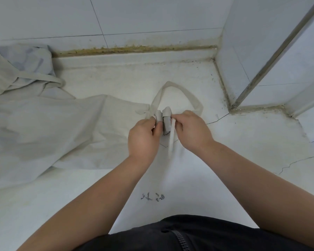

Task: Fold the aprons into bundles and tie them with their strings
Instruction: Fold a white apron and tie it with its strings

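A small rolled apron bundle (166, 122) of pale grey cloth sits between my hands on the white counter (225, 151). My left hand (144, 138) grips the bundle's left side, with cloth wrapped over its fingertips. My right hand (190, 127) pinches a flat apron string (171, 142) that hangs down toward me. The apron's neck loop (178, 89) lies open on the counter behind the bundle. More pale aprons (43, 124) lie spread and crumpled across the left of the counter, reaching up to the bundle.
A tiled wall (134, 15) runs along the back, with a stained seam at its foot. A tiled corner and a metal frame strip (272, 58) stand at the right. Cracks cross the counter on the right. Dark handwriting (152, 196) marks the counter near me.
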Demonstrator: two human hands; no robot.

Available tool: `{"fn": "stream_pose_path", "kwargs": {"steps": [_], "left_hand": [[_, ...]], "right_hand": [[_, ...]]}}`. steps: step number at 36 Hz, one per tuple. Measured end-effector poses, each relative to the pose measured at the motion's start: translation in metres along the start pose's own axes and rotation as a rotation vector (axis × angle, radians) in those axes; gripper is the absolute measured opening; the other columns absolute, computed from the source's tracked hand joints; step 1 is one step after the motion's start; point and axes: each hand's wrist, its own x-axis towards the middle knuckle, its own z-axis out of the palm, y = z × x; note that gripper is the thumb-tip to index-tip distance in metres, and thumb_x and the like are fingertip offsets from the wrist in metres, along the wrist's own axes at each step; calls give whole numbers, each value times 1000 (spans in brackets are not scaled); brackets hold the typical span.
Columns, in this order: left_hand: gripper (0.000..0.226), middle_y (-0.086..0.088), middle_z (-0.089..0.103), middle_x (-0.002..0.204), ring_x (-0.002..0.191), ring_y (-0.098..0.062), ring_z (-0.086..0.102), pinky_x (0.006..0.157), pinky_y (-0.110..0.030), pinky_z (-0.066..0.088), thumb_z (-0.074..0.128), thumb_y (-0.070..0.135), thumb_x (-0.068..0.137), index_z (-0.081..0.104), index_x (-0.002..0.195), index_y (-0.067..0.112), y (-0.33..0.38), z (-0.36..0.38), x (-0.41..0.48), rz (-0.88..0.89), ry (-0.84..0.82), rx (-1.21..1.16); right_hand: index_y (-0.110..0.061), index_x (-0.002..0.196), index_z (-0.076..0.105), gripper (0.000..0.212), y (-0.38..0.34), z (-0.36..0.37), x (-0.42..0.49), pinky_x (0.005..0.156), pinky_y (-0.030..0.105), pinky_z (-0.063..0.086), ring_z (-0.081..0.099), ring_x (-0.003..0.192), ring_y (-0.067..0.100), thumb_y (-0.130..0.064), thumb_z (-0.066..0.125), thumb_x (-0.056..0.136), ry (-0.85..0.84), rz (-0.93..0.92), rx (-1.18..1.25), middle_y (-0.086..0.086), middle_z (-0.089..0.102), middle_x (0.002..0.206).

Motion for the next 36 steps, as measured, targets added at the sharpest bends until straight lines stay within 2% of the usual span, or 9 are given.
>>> {"fn": "stream_pose_path", "kwargs": {"steps": [3,7,12,15,18,22,27,32,36], "left_hand": [[15,3,57,83,75,-12,54,64,-14,35,62,17,91,74,88,8,-5,5,-3,-13,111,-136],[20,7,59,88,80,2,51,71,3,35,62,19,87,76,100,13,-5,5,-4,91,156,-142],[20,6,62,95,87,-2,55,81,1,37,63,8,89,73,106,12,-7,3,-4,29,104,-262],[21,10,66,97,94,-3,58,88,-9,42,61,9,91,73,105,18,-8,4,-4,-26,29,-398],[24,12,67,86,90,-7,62,88,-24,49,59,10,92,73,89,29,-5,4,-5,-98,-47,-548],[33,1,60,58,69,-23,56,73,-41,47,53,6,94,62,62,6,-7,2,0,-36,-159,-612],[28,1,60,66,73,-12,54,72,-28,45,54,5,94,68,69,6,-5,-8,4,-63,-257,-595],[33,6,62,58,61,-7,53,64,-16,44,54,13,96,66,72,-6,5,-15,3,-93,-314,-660],[35,-20,62,66,63,-26,53,65,-32,45,53,18,97,64,74,-6,2,-15,5,-168,-327,-739]], "right_hand": [[-6,95,68,29,-1,5,1,71,38,45,53,80,28,-14,40,97,59,-35,-62,6,45,84],[-3,102,71,26,-4,5,1,76,31,44,62,86,31,-8,47,93,184,-106,37,16,68,87],[-1,94,72,29,-9,4,-2,70,13,32,50,77,9,-16,48,89,128,-184,153,12,64,78],[-5,83,66,26,-8,6,-5,68,12,30,42,73,2,-17,47,97,37,-143,231,6,51,78],[-11,84,64,20,-4,4,-5,73,5,34,43,78,0,-20,51,96,-23,-60,285,3,47,82],[-10,86,64,21,-4,-2,-3,72,2,32,43,83,7,-25,52,96,-103,-16,305,-2,44,83],[-19,70,55,26,-5,-7,-1,69,2,32,41,80,3,-22,53,96,-161,20,329,-6,40,77],[-1,73,57,29,-6,-12,-2,61,5,34,41,69,8,-19,53,95,-189,25,328,-2,40,76],[1,69,52,33,-10,-19,-3,60,18,31,35,64,10,-17,46,96,-268,107,537,11,40,76]]}}
